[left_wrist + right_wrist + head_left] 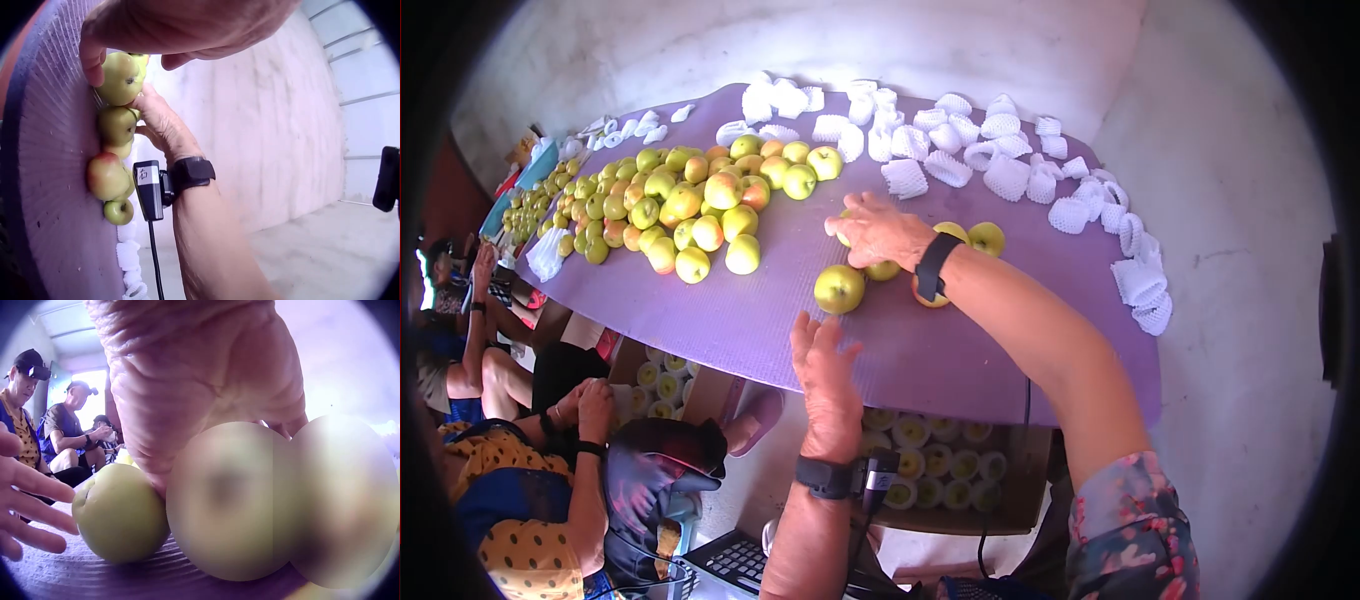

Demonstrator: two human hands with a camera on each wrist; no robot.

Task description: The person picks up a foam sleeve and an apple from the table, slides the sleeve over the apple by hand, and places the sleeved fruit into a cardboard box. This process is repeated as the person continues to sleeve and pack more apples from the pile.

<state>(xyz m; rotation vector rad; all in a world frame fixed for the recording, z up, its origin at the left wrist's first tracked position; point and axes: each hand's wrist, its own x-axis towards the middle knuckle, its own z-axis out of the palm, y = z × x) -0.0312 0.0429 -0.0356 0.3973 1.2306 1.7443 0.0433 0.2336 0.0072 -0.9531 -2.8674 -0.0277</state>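
My left hand (828, 375) is raised at the table's front edge, fingers apart and holding nothing, just below a yellow-green apple (839, 289). In the left wrist view, its fingers are beside an apple (120, 79). My right hand (882, 232) reaches over the table, its fingers curled over an apple (843, 239) that is mostly hidden beneath them. Close by, under the right wrist, lie several more apples, one green (987, 238). The right wrist view has the right palm (206, 375) above two blurred apples, with a sharper green apple (122, 513) between it and the left fingers.
A large heap of apples (685, 203) covers the left of the purple table (730, 310). White foam nets (1006, 178) line the back and right edges. Below the table is a box of netted apples (935, 460). Other people sit at the left, one in a dotted top (530, 540).
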